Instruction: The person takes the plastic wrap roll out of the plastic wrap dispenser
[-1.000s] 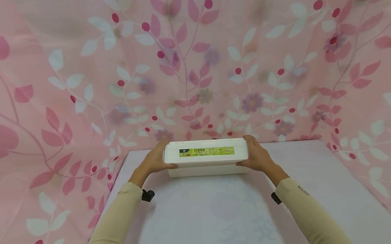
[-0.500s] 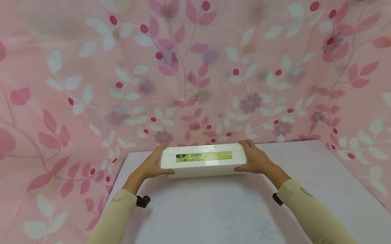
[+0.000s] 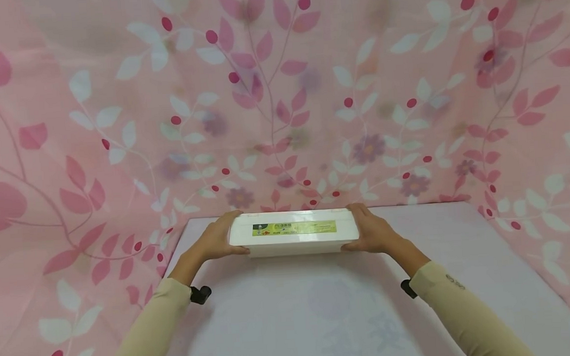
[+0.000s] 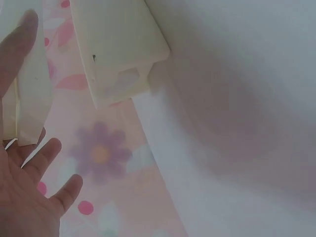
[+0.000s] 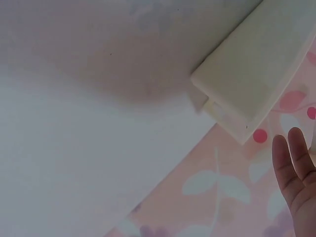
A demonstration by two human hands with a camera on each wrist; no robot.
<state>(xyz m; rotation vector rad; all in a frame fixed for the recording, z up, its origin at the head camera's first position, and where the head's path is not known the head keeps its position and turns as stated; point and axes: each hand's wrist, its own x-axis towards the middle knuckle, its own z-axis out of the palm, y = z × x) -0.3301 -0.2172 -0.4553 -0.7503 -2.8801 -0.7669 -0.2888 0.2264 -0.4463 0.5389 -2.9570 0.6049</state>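
Note:
Both hands hold a long white cling film box (image 3: 293, 236) by its two ends, its green and yellow label facing up toward the head camera. My left hand (image 3: 217, 239) grips the left end, thumb in front and fingers behind. At the opposite end my right hand (image 3: 374, 232) grips likewise. Below it a second long white piece (image 4: 118, 29) rests on the table, with a notch at its end; the left wrist view shows the two apart. Whether they join elsewhere is hidden. In the right wrist view, fingers (image 5: 289, 168) show, but the held box is mostly out of frame.
A pale cloth-covered table (image 3: 293, 319) lies beneath the arms. Pink cloth with leaves and flowers (image 3: 270, 92) hangs behind and at both sides, close past the table's back edge. Dark wrist cameras (image 3: 201, 295) sit by the sleeves.
The labelled white box now appears slightly lower in the head view, a little further left and wider. Both hands move with it, the left hand shifting left most. Less of the lower piece shows.

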